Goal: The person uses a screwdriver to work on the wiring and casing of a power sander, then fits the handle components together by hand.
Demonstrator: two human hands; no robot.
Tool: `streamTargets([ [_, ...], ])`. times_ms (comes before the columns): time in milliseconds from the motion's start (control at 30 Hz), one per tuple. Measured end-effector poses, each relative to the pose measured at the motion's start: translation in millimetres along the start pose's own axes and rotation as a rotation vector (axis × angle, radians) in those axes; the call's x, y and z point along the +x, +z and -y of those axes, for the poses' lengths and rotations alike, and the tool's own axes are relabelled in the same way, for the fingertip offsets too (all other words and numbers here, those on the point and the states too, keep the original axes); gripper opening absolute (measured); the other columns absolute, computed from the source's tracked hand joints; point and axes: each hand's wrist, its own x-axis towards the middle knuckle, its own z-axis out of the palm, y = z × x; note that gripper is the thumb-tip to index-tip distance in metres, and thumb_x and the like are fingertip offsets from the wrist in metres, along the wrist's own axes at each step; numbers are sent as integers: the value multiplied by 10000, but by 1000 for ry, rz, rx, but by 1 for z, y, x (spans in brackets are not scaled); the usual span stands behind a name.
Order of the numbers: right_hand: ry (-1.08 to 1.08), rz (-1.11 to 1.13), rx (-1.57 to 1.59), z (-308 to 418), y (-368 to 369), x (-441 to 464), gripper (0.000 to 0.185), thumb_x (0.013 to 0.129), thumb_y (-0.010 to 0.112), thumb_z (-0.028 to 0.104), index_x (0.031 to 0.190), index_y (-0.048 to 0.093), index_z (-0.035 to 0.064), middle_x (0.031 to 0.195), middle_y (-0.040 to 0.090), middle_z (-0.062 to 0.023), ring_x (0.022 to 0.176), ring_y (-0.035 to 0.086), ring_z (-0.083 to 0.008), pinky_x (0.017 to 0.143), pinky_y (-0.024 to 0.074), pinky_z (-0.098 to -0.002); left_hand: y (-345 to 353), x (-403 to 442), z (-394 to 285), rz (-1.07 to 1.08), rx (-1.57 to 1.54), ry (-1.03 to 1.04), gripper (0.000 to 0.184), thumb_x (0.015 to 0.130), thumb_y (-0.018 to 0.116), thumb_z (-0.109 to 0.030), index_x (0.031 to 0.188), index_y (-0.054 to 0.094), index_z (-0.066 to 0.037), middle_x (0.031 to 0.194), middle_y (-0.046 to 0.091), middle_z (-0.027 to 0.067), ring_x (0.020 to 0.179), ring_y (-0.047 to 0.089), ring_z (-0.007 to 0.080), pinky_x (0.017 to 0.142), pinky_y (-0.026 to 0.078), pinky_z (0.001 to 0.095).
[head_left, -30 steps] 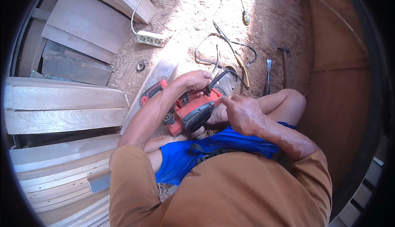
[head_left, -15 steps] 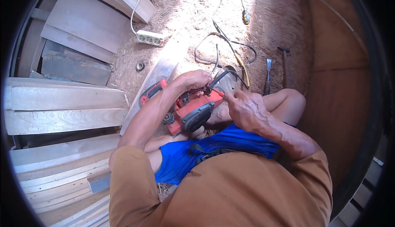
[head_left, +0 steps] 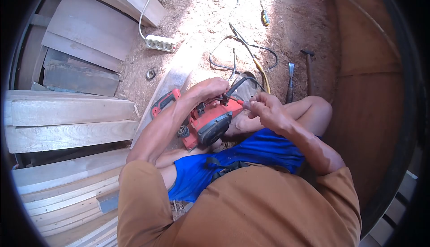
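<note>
A red and black electric planer [head_left: 210, 121] rests tilted over my crossed legs, its black side cover facing me. My left hand [head_left: 214, 87] is closed at the planer's far end, where a black cord [head_left: 242, 82] comes out; its fingertips are partly hidden. In my right hand [head_left: 268, 109] is a screwdriver [head_left: 242, 102] with a reddish handle, pinched between thumb and fingers. Its shaft points left into the planer near my left fingers. A separate-looking red and black handle piece [head_left: 165, 102] lies beyond my left forearm, on a plank [head_left: 175, 74].
A power strip [head_left: 160, 43] and a tape roll [head_left: 151, 74] lie on the sawdust-covered ground. Farther right are a chisel [head_left: 290, 81], a hammer [head_left: 309, 70] and a yellow-black screwdriver [head_left: 265, 18]. Stacked boards [head_left: 74, 112] line the left; a brown panel [head_left: 369, 112] stands right.
My right hand has turned and shifted slightly right, its fingers now more raised around the screwdriver handle. My left hand and the planer stay nearly where they were.
</note>
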Motion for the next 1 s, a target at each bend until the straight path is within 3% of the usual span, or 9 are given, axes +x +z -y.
streamTargets([
  [100, -356, -126, -658, 23, -4, -20, 256, 1020, 687, 201, 1171, 654, -2, 950, 734, -223, 869, 742, -346, 775, 573, -462, 2, -4, 0, -4, -120, -29, 322, 1034, 464, -233, 1040, 714, -29, 766, 696, 74, 541, 615, 132, 501, 522, 323],
  [200, -379, 83, -999, 40, -1, -34, 326, 948, 673, 131, 1241, 641, -10, 1041, 732, -293, 953, 726, -476, 820, 570, -548, 4, -4, -1, 1, -166, -35, 323, 1042, 468, -251, 1059, 705, -33, 795, 710, 84, 545, 617, 138, 502, 522, 324],
  [300, -309, 142, -1058, 43, 5, -33, 341, 911, 634, 70, 1238, 651, -23, 1059, 744, -283, 968, 716, -490, 826, 573, -554, 3, -6, -2, 14, -172, -28, 325, 1047, 463, -263, 1048, 690, -30, 811, 715, 93, 534, 604, 139, 496, 514, 322],
  [500, -252, -11, -442, 6, 4, -11, 220, 982, 620, 73, 1168, 680, -28, 894, 736, -201, 783, 725, -311, 739, 572, -473, 8, -10, -9, 4, -204, -68, 352, 1053, 439, -279, 1018, 671, -17, 810, 714, 114, 527, 580, 132, 490, 498, 319],
  [600, -94, 15, -50, -10, 9, -6, 192, 1035, 625, 111, 1169, 682, -14, 889, 727, -144, 653, 645, -180, 596, 524, -363, 8, -15, -9, -28, -190, -54, 375, 1052, 434, -300, 1012, 668, -10, 805, 712, 116, 531, 575, 130, 495, 497, 321],
  [700, 226, 50, 352, -1, 5, -9, 175, 1065, 599, 125, 1186, 663, 16, 897, 720, -109, 558, 546, -102, 492, 418, -273, 7, -17, -12, -40, -177, -75, 382, 1051, 435, -306, 1019, 664, -1, 811, 715, 117, 531, 569, 129, 501, 498, 321],
  [800, 259, 28, 411, -5, 7, -8, 176, 1069, 603, 131, 1214, 638, 37, 888, 710, -101, 519, 465, -60, 437, 323, -245, 6, -16, -13, -35, -158, -84, 385, 1051, 429, -297, 1049, 667, 6, 824, 723, 120, 529, 572, 131, 503, 497, 325],
  [900, 200, 78, 194, 2, -2, -7, 261, 1047, 615, 94, 1296, 609, 15, 923, 726, -119, 594, 578, -119, 504, 458, -307, -2, -9, -3, -10, -122, -14, 364, 1055, 471, -294, 1100, 681, 0, 863, 748, 117, 587, 618, 135, 546, 516, 325],
  [1000, -383, 40, -142, -21, -8, -25, 355, 998, 623, 30, 1351, 628, -7, 971, 760, -168, 734, 708, -250, 666, 574, -400, -6, 3, 13, -5, 5, 128, 312, 1045, 570, -274, 1164, 701, -18, 923, 781, 109, 726, 691, 144, 646, 551, 317],
])
